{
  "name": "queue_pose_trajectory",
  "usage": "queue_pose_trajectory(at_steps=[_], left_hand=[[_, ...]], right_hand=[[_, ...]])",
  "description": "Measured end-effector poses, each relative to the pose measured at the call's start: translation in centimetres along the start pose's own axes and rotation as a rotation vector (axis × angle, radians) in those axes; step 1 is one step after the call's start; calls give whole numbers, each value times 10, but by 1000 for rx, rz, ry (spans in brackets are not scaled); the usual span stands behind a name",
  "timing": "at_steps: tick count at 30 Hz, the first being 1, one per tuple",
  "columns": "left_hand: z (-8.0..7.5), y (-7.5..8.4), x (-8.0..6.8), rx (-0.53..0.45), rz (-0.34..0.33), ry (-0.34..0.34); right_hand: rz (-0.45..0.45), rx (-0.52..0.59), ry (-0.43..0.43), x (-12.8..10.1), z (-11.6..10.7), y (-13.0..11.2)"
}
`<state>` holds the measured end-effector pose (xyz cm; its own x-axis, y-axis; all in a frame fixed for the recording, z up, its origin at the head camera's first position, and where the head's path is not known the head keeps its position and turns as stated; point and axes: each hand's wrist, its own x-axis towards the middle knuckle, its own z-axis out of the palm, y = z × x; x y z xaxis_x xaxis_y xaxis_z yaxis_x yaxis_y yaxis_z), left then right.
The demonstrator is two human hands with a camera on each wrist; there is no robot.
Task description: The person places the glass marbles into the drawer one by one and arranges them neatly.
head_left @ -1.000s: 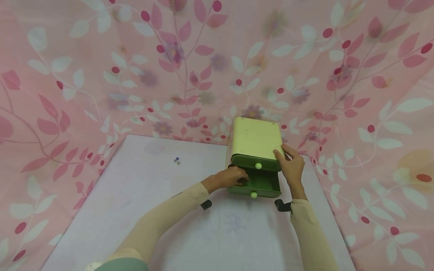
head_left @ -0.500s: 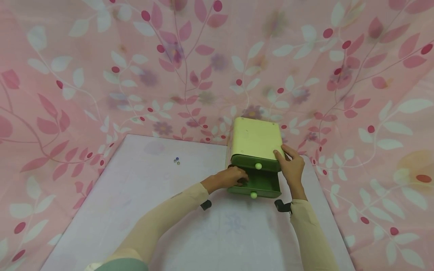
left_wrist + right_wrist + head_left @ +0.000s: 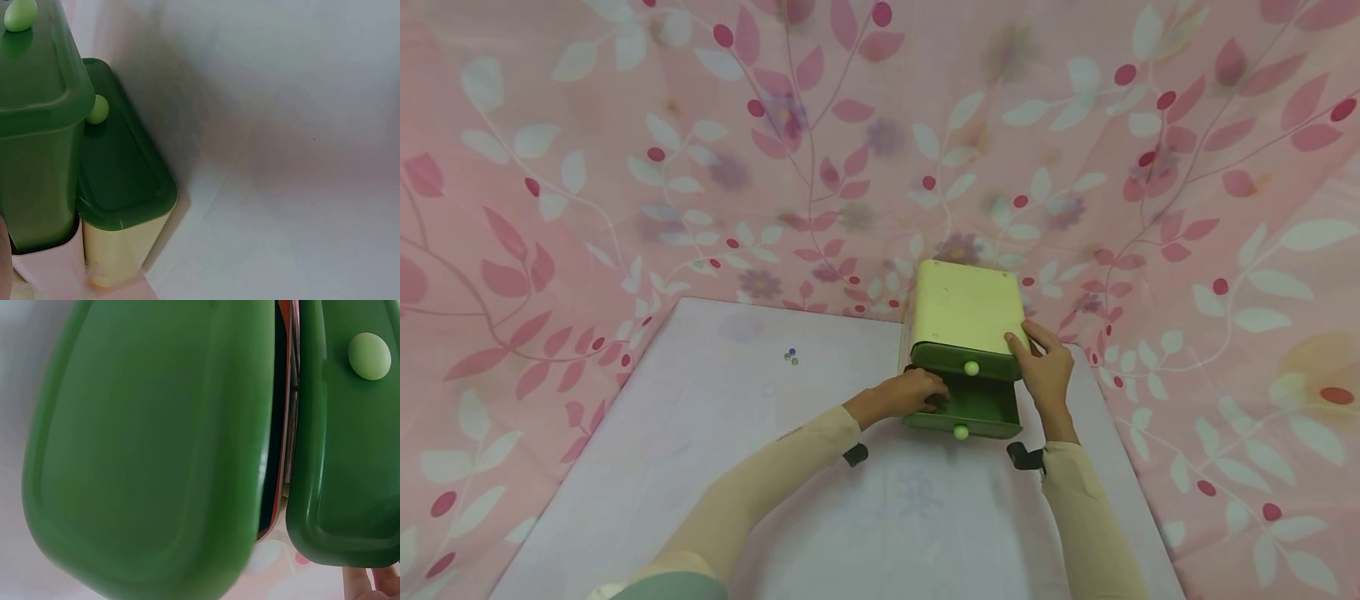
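Two hands on drawer box [image 3: 967,312] at table's [image 3: 737,433] 1 o'clock: right hand [image 3: 1047,371] grips its corner, left hand [image 3: 913,392] curls into open lower drawer [image 3: 970,410]. Brace box firmly; move drawer straight.

The small drawer box [image 3: 967,310] has a pale yellow top and pale yellow sides. Its two drawers are dark green: the upper drawer [image 3: 964,363] and the pulled-out lower drawer [image 3: 972,410]. Each drawer carries a round knob [image 3: 972,367] in light green. The worktop [image 3: 737,433] is pale lilac-white with a faint flower print. The backdrop cloth [image 3: 625,150] is pink, with a pattern of white and dark pink leaves, thin stems and red berries. Both sleeves [image 3: 760,483] are cream beige.
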<state>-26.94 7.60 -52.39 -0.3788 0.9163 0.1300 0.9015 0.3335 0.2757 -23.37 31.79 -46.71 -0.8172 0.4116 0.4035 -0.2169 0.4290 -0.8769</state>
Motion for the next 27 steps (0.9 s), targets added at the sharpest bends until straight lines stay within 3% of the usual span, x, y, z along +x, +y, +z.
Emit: queue_pose_trajectory(at_steps=[4, 13, 22, 27], left_hand=[[-1, -1, -1, -19, 4, 13], [-1, -5, -7, -166, 0, 80], [-10, -8, -16, -259, 36, 150], [-11, -9, -23, -262, 52, 170]], right_hand=[[-1, -2, -1, 0, 0, 0], [-4, 16, -18, 2, 1, 0], [-4, 7, -35, -10, -4, -36], [10, 0, -39, -11, -4, -36]])
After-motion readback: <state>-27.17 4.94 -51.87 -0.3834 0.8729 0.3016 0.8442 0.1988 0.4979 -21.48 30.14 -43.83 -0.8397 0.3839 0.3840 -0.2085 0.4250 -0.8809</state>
